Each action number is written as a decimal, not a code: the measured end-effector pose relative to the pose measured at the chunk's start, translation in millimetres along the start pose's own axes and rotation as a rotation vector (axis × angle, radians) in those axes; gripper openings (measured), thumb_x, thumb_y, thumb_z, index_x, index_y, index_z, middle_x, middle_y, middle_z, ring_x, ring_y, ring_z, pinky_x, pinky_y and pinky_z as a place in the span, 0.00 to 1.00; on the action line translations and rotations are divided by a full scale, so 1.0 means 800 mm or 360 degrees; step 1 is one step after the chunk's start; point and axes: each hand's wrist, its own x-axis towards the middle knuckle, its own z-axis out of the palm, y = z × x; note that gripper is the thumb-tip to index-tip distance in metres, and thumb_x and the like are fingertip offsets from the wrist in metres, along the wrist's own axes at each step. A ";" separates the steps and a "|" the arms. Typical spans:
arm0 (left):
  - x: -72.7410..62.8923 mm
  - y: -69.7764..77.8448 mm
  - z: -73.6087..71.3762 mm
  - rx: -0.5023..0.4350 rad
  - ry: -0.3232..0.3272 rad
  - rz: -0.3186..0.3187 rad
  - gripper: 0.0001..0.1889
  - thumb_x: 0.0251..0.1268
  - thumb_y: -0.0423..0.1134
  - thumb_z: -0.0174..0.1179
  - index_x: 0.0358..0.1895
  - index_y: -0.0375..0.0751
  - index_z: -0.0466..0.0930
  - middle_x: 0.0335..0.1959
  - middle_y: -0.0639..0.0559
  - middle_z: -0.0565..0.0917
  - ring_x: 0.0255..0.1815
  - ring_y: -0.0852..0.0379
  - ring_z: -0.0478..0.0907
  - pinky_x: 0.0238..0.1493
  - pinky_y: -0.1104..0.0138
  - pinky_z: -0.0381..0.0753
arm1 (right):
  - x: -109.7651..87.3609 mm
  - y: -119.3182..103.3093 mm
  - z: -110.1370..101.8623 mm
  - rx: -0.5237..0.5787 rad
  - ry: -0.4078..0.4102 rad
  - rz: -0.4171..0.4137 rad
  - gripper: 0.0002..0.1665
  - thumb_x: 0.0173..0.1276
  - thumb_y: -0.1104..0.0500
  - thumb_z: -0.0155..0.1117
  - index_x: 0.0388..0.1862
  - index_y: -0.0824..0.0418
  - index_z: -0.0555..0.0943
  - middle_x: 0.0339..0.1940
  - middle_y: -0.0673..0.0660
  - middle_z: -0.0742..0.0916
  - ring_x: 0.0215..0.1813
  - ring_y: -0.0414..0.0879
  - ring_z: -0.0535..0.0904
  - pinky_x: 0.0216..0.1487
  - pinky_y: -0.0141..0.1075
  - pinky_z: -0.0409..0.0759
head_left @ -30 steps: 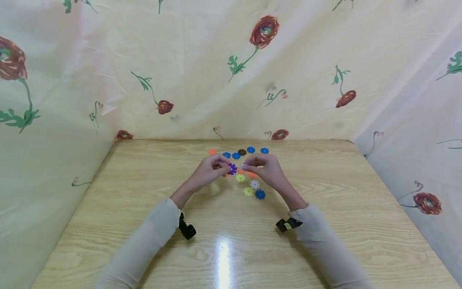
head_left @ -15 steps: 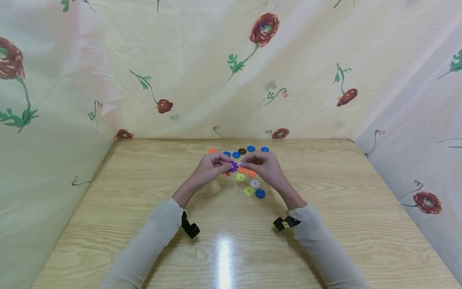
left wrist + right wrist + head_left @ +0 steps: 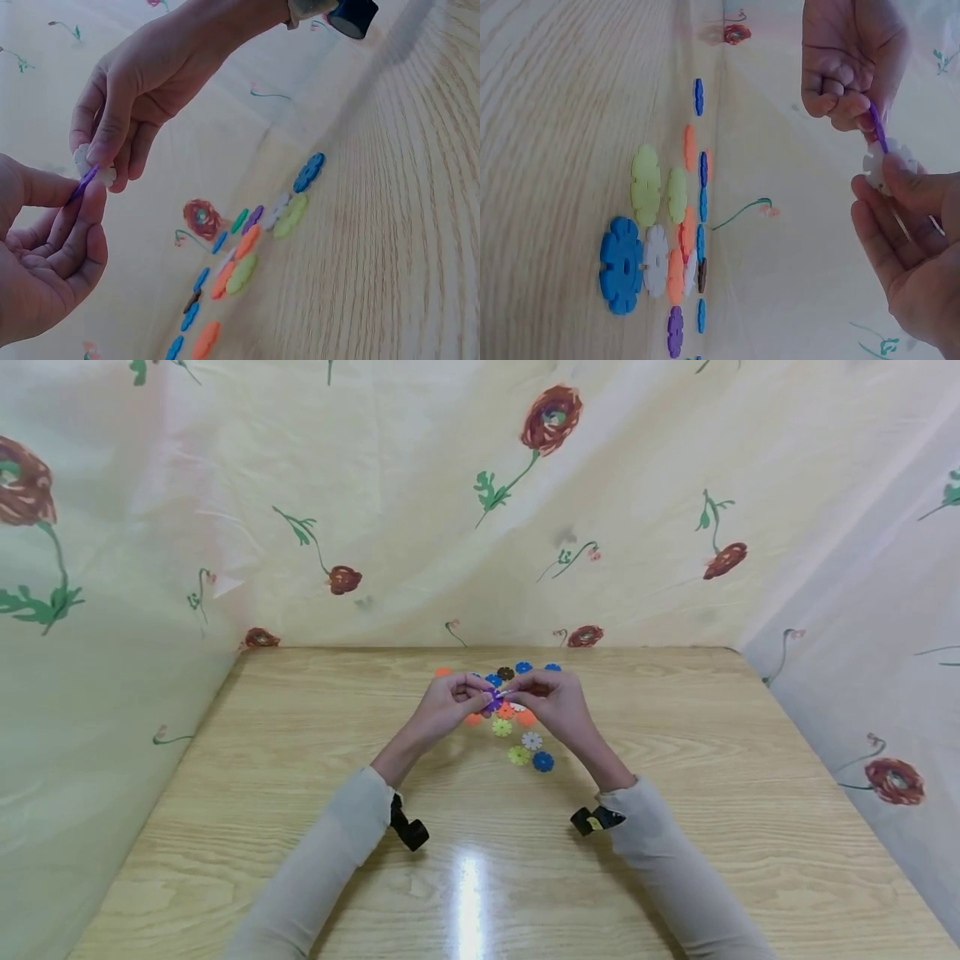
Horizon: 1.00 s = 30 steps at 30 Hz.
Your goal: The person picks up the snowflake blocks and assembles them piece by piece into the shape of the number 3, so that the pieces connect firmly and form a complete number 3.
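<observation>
Over the far middle of the table, both hands meet. My left hand (image 3: 442,708) pinches a purple notched flower disc (image 3: 877,126) between thumb and fingers. With thumb and fingertips my right hand (image 3: 555,706) grips a white notched flower disc (image 3: 877,166). In the right wrist view the purple disc stands edge-on, its lower edge at the white disc's notched rim, the two set crosswise. Fingertips cover part of both discs. The left wrist view has the white disc (image 3: 107,174) behind the purple one (image 3: 82,185), both raised off the table.
More flower discs lie flat below the hands: a blue one (image 3: 543,762), a yellow one (image 3: 518,756), a white one (image 3: 532,741), a brown one (image 3: 506,673) and several orange and blue ones. A flowered cloth (image 3: 420,527) hangs behind the wooden table (image 3: 300,860).
The hands have drawn together, my left hand shifting slightly right. The purple and white discs, apart a second ago, now meet at their edges, and the white disc has turned more edge-on.
</observation>
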 end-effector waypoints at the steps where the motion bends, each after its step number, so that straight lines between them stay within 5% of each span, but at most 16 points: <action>1: 0.000 0.000 -0.001 0.0013 0.0007 -0.0007 0.08 0.74 0.31 0.60 0.49 0.29 0.82 0.38 0.44 0.88 0.35 0.60 0.86 0.53 0.46 0.86 | 0.000 -0.001 -0.001 -0.0014 -0.0009 0.0003 0.03 0.65 0.68 0.72 0.37 0.67 0.89 0.37 0.63 0.91 0.37 0.44 0.89 0.42 0.30 0.88; 9: -0.004 -0.004 -0.018 0.0080 0.0067 -0.0068 0.09 0.72 0.30 0.61 0.50 0.30 0.82 0.39 0.44 0.86 0.35 0.60 0.85 0.56 0.39 0.82 | 0.006 -0.006 -0.024 -0.0215 -0.0296 0.0149 0.20 0.65 0.63 0.74 0.55 0.66 0.85 0.52 0.64 0.89 0.54 0.57 0.86 0.56 0.49 0.87; 14: -0.009 -0.013 -0.034 0.0090 0.0064 -0.0080 0.10 0.72 0.31 0.62 0.51 0.30 0.81 0.40 0.45 0.85 0.36 0.58 0.85 0.56 0.39 0.82 | -0.001 0.016 -0.036 -0.0397 -0.0645 0.0122 0.14 0.64 0.66 0.73 0.49 0.66 0.87 0.41 0.61 0.91 0.41 0.49 0.86 0.43 0.39 0.87; 19: -0.012 -0.017 -0.045 0.0097 0.0066 -0.0099 0.10 0.72 0.33 0.62 0.51 0.32 0.81 0.40 0.48 0.86 0.39 0.51 0.86 0.56 0.38 0.82 | -0.012 0.035 -0.027 -0.0539 -0.0954 0.0125 0.12 0.64 0.63 0.74 0.47 0.61 0.89 0.37 0.53 0.89 0.38 0.40 0.81 0.38 0.31 0.81; 21: -0.012 -0.019 -0.047 0.0097 0.0064 -0.0102 0.10 0.72 0.33 0.62 0.51 0.33 0.81 0.40 0.48 0.86 0.41 0.47 0.86 0.55 0.39 0.82 | -0.015 0.037 -0.021 -0.0611 -0.1010 0.0131 0.13 0.62 0.62 0.76 0.47 0.59 0.90 0.36 0.51 0.88 0.37 0.39 0.79 0.36 0.30 0.79; 30: -0.013 -0.019 -0.052 0.0051 0.0068 -0.0109 0.11 0.73 0.34 0.62 0.53 0.32 0.81 0.40 0.50 0.85 0.37 0.59 0.85 0.56 0.39 0.81 | -0.018 0.041 -0.006 -0.0695 -0.1046 0.0116 0.13 0.57 0.64 0.79 0.42 0.60 0.90 0.36 0.52 0.86 0.35 0.40 0.76 0.34 0.29 0.77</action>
